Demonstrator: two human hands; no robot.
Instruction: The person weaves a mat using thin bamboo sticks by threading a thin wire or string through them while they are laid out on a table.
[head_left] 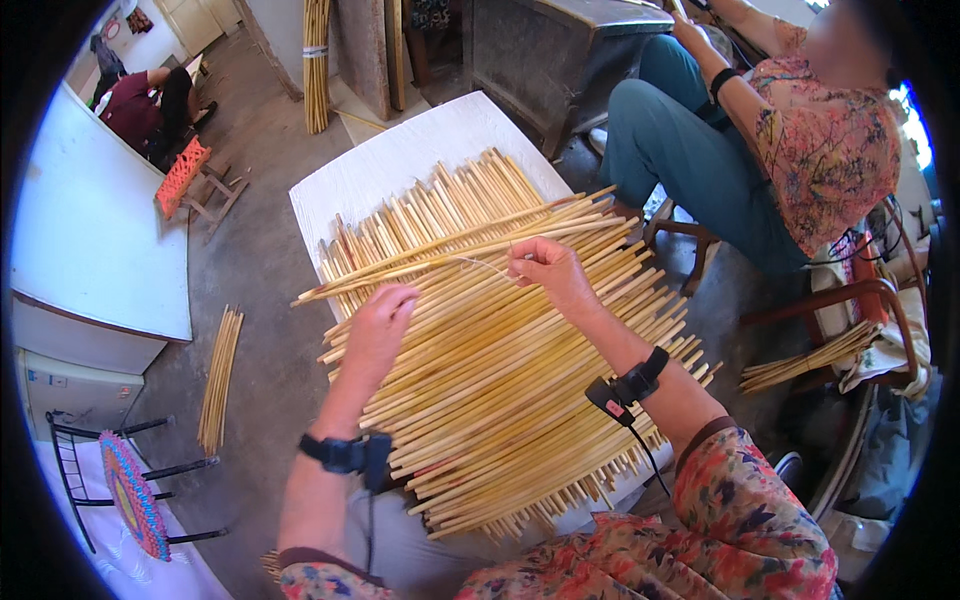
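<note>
A broad layer of pale yellow peeled sticks (530, 380) lies crosswise over another layer of sticks (440, 200) on a white board (370, 158) in front of me. A few longer sticks lie slantwise across the far part. My right hand (548, 272) pinches a thin pale strand (480, 264) above the sticks, a little right of the middle. My left hand (378, 330) is over the sticks to the left, fingers curled together; whether anything is between them is too small to make out. Both wrists carry black straps with small devices.
A seated person (690, 180) works at the right beside a dark cabinet (530, 50) and a chair (880, 310); another person (140, 110) sits at the back left by a red stool (182, 175). Stick bundles (220, 375) lie on the floor. A black-framed stool (130, 495) stands lower left.
</note>
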